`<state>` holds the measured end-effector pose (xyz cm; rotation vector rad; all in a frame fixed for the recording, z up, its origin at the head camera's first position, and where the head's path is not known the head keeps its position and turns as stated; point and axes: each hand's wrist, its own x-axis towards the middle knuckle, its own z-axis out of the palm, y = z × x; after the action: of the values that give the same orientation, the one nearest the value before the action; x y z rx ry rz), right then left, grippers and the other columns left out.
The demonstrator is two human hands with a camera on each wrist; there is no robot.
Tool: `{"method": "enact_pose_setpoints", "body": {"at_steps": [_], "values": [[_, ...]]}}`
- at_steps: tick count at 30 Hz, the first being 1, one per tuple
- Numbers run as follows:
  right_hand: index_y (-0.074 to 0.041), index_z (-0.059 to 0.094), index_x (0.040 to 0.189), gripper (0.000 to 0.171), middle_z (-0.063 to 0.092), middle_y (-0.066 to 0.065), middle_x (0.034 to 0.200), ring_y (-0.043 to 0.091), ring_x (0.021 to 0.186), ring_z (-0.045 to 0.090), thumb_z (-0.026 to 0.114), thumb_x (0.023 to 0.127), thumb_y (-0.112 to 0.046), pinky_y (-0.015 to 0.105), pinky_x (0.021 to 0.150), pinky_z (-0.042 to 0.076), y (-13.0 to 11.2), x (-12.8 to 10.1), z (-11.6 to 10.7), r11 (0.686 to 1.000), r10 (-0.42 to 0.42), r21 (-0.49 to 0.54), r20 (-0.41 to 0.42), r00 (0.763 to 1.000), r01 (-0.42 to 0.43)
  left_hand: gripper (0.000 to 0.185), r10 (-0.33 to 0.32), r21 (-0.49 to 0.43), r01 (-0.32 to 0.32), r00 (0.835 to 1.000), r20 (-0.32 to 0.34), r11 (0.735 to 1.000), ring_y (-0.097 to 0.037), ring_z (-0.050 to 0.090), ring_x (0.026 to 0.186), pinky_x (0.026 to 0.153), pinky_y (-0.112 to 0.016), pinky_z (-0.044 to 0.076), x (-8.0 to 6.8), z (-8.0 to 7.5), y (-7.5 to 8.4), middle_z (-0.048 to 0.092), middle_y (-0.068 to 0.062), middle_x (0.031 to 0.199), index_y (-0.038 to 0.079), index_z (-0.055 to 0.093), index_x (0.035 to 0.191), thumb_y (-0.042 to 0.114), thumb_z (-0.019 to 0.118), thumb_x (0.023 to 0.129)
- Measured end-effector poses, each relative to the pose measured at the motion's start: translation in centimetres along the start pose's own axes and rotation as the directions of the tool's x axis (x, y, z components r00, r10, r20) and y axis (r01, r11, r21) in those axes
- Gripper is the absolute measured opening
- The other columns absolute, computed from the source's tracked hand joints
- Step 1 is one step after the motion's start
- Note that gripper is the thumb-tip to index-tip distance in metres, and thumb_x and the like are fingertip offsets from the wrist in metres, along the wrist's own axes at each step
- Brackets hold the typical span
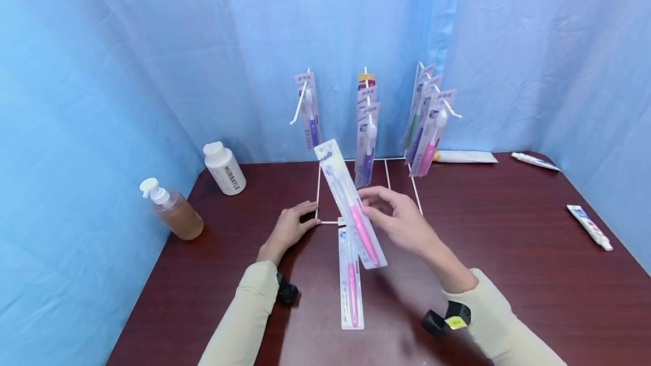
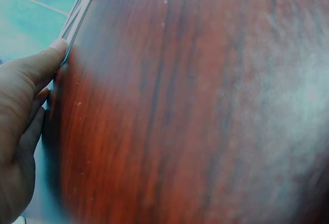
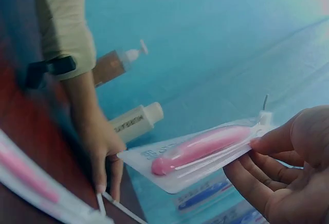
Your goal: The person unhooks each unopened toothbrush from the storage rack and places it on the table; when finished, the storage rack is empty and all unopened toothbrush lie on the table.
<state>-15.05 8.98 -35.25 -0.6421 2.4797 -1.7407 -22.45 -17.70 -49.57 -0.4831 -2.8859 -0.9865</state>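
Note:
My right hand [image 1: 399,222] pinches a pink toothbrush in its blister pack [image 1: 351,205] by the right edge, thumb over fingers. The pack is tilted, raised in front of the white wire display rack [image 1: 414,188]. The right wrist view shows the held toothbrush pack [image 3: 205,154] with its pink handle away from the hand. At the rack's front left base corner, my left hand [image 1: 289,230] holds the wire between thumb and fingers. Below the held pack, a second packed pink toothbrush [image 1: 352,284] lies on the table, its upper part partly covered in the head view.
Packed toothbrushes hang on three rack hooks: one pack [image 1: 308,112] left, several in the middle [image 1: 367,140] and at right [image 1: 432,134]. A pump bottle [image 1: 178,216] and white bottle [image 1: 225,171] stand left. Toothpaste tubes [image 1: 590,227] lie right and behind. Blue curtains surround the table.

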Motion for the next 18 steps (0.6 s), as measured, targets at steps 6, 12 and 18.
{"method": "enact_pose_setpoints", "body": {"at_steps": [6, 12, 18], "values": [[-0.004, 0.062, 0.119, 0.025, 0.066, 0.013, 0.099, 0.017, 0.087, 0.065, 0.06, 0.093, -0.006, 0.024, 0.074, 0.056, 2.8, -2.0, -0.4, 0.998, 0.048, -0.038, 0.027, 0.998, -0.047, 0.049, -0.005, 0.007, 0.005, 1.0, 0.008, 1.0, -0.018, 0.046, 0.134, 0.11, -0.041, 0.038, 0.0, -0.1, 0.1, 0.056, -0.001, 0.138, 0.015, 0.059, 0.133, 0.031, 0.069, 0.088], [0.004, 0.057, 0.118, 0.025, 0.061, 0.02, 0.101, 0.013, 0.086, 0.064, 0.055, 0.093, 0.0, 0.029, 0.075, 0.058, 5.8, -3.9, 0.0, 0.972, 0.205, 0.1, 0.072, 0.976, -0.212, 0.05, -0.007, 0.016, 0.007, 1.0, 0.009, 1.0, -0.018, 0.046, 0.134, 0.11, -0.042, 0.038, 0.0, -0.1, 0.1, 0.056, -0.001, 0.139, 0.015, 0.059, 0.134, 0.031, 0.069, 0.088], [0.012, 0.048, 0.117, 0.026, 0.055, 0.012, 0.093, 0.013, 0.084, 0.062, 0.052, 0.092, 0.005, 0.038, 0.075, 0.059, 8.3, -5.2, 0.8, 0.874, 0.388, 0.272, 0.113, 0.915, -0.404, 0.049, -0.007, 0.016, 0.007, 1.0, 0.005, 1.0, -0.018, 0.046, 0.134, 0.11, -0.041, 0.038, 0.0, -0.2, 0.0, 0.056, -0.001, 0.138, 0.015, 0.059, 0.133, 0.032, 0.07, 0.087]]}}
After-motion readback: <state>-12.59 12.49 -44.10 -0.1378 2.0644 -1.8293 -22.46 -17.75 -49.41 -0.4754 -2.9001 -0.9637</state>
